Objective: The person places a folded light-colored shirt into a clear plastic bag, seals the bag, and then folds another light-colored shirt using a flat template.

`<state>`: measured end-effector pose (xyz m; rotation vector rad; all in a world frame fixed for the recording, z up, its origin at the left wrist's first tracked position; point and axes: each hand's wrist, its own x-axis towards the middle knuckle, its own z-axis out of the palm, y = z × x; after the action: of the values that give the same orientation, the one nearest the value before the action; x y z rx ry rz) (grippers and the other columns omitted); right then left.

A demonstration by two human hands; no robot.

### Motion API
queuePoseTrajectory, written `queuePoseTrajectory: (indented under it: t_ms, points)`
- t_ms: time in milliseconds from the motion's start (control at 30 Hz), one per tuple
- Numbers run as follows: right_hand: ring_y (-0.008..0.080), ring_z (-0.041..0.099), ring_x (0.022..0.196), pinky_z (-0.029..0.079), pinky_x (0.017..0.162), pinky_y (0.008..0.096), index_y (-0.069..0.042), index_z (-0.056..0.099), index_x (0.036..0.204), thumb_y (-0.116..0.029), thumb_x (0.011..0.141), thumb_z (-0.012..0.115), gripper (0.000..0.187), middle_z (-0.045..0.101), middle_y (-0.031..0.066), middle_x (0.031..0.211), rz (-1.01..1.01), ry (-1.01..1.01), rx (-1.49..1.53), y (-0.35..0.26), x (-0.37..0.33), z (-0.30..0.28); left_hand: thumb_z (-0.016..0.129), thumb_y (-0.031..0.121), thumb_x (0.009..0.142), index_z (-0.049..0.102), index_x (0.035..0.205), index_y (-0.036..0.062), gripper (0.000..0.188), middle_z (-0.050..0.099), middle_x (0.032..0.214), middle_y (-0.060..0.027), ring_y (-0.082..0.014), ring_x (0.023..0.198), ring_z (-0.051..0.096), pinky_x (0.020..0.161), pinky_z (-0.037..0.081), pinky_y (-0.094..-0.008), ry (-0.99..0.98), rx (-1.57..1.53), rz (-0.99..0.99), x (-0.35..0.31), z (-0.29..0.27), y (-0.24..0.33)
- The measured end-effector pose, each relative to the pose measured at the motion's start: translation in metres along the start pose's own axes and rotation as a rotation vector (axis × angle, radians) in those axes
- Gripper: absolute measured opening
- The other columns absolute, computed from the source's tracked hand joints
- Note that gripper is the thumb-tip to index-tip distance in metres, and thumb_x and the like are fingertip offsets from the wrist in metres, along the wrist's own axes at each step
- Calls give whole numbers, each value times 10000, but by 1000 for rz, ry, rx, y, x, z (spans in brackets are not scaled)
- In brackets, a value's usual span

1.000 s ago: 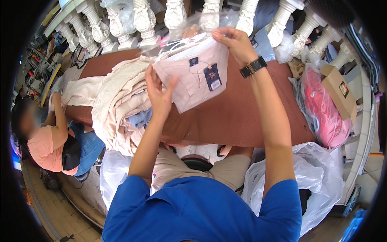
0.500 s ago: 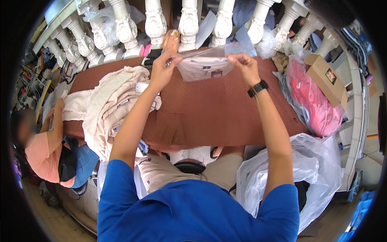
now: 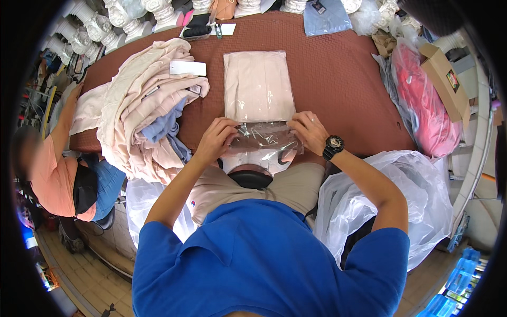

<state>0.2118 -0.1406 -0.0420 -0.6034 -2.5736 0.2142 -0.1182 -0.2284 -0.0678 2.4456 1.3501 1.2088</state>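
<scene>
A folded pale pink garment (image 3: 259, 87) lies flat inside a clear plastic bag (image 3: 264, 138) at the near middle of the brown-covered table (image 3: 338, 79). The bag's loose, see-through end reaches over the table's near edge. My left hand (image 3: 217, 138) pinches the left side of that end, just below the garment. My right hand (image 3: 309, 132), with a black watch at the wrist, grips its right side. To the left is a heap of pale pink garments (image 3: 134, 105) with white tags and a blue cloth (image 3: 166, 124) among them.
At the back lie a bagged light blue garment (image 3: 327, 17) and a black roll (image 3: 197, 31). Bagged red clothing (image 3: 422, 100) and a cardboard box (image 3: 446, 79) stand right. A large clear plastic sack (image 3: 391, 195) sits by my right side. Another person (image 3: 68, 169) is at the left.
The bag with the garment has come down from my raised hands onto the table, nearer to me. My hands have moved toward me, and the view has tilted down.
</scene>
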Motion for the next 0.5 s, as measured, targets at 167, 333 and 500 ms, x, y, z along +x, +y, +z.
queuePoseTrajectory:
  t_ms: [167, 333, 500]
  points:
    - [324, 603, 1049, 499, 910, 406, -21, 619, 1006, 35, 803, 663, 215, 628, 122, 1122, -28, -73, 118, 8, -13, 17, 667, -7, 818, 611, 958, 13, 152, 665, 1023, -101, -297, 947, 624, 808, 525, -381, -38, 6, -18, -16, 10, -13]
    - [314, 609, 951, 503, 830, 392, -50, 592, 981, 64, 777, 635, 238, 634, 93, 998, 75, 73, 138, 12, -17, 32, 665, -18, 816, 613, 966, 13, 162, 667, 1011, -102, -309, 891, 619, 780, 518, -390, 15, -49, -75, -16, 11, -8]
    - [316, 599, 897, 493, 774, 398, -53, 624, 987, 34, 837, 652, 176, 634, 93, 952, 104, 162, 156, 5, -8, 26, 640, -65, 827, 599, 948, 8, 147, 661, 980, -120, -325, 848, 600, 755, 496, -396, 70, -77, -153, -20, 16, -3]
